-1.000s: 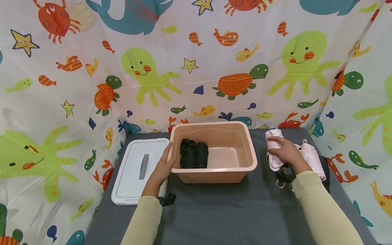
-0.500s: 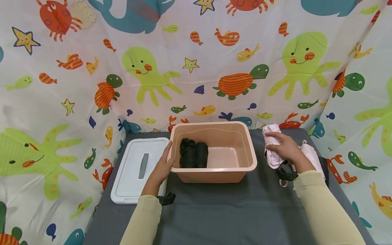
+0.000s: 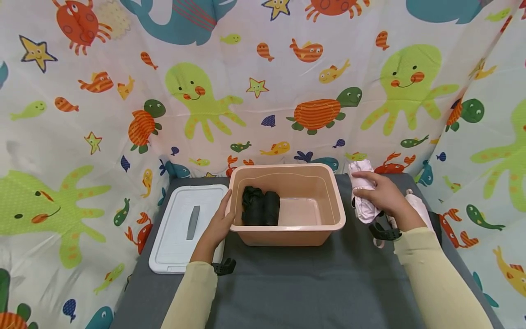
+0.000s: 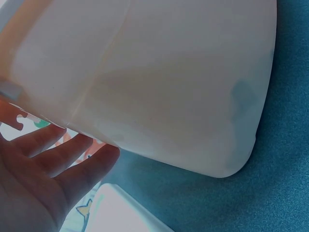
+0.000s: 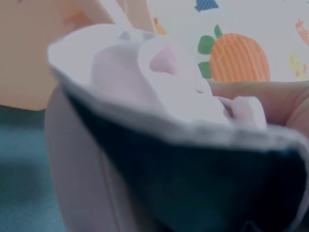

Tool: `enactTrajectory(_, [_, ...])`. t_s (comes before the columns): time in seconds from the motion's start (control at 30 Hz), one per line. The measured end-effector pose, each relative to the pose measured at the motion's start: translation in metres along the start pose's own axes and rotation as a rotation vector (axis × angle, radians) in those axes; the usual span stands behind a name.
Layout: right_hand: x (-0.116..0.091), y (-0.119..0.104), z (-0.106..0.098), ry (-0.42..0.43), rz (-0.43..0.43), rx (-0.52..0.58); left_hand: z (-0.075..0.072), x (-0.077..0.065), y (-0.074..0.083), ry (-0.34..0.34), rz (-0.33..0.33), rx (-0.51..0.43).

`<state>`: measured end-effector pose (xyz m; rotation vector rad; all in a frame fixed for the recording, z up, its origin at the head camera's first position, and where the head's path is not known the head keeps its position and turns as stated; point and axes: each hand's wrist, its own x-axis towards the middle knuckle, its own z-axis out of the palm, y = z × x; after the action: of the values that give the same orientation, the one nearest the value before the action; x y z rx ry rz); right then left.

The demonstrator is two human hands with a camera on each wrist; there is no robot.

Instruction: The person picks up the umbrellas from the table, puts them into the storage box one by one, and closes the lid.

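Note:
My right hand (image 3: 384,196) grips a folded pink umbrella (image 3: 365,211), to the right of the peach-coloured bin (image 3: 287,235). In the right wrist view, loose pink umbrella fabric (image 5: 125,82) with a dark inner side fills much of the picture. A pale strap loop (image 3: 379,243) shows below the hand. My left hand (image 3: 215,228) rests with straight fingers against the bin's left side. Its fingertips (image 4: 108,152) are right at the bin's edge in the left wrist view. Two dark rolled bundles (image 3: 260,208) lie side by side in the bin's left half.
A white lid (image 3: 174,237) with a grey handle (image 3: 192,223) lies left of the bin on the grey-covered table (image 3: 304,288). Another pink bundle (image 3: 418,205) and a black thing (image 3: 435,224) lie at the table's right edge. A sea-animal curtain (image 3: 271,105) hangs behind.
My right hand has lifted slightly and shifted left with the pink umbrella, away from the other pink bundle. My left hand stays at the bin.

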<state>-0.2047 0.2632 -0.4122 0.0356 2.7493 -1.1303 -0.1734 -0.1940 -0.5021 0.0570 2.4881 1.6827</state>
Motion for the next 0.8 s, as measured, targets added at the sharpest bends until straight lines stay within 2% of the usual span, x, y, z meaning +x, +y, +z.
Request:
enactTrajectory(0.17, [-0.002,-0.008,-0.002,-0.017,-0.01,0.03,-0.001,-0.002,0.006,-0.005,-0.022,-0.023])
enactTrajectory(0.3, [-0.003,-0.016,-0.003,-0.029,-0.015,0.025,-0.003,-0.01,0.023,-0.026,-0.028,-0.035])
enactTrajectory(0.43, [-0.005,-0.025,-0.003,-0.038,-0.02,0.004,-0.004,-0.018,0.037,-0.035,-0.02,-0.007])
enactTrajectory(0.8, [-0.006,-0.05,0.0,-0.07,-0.124,-0.032,-0.005,-0.02,0.039,-0.035,-0.022,-0.023])
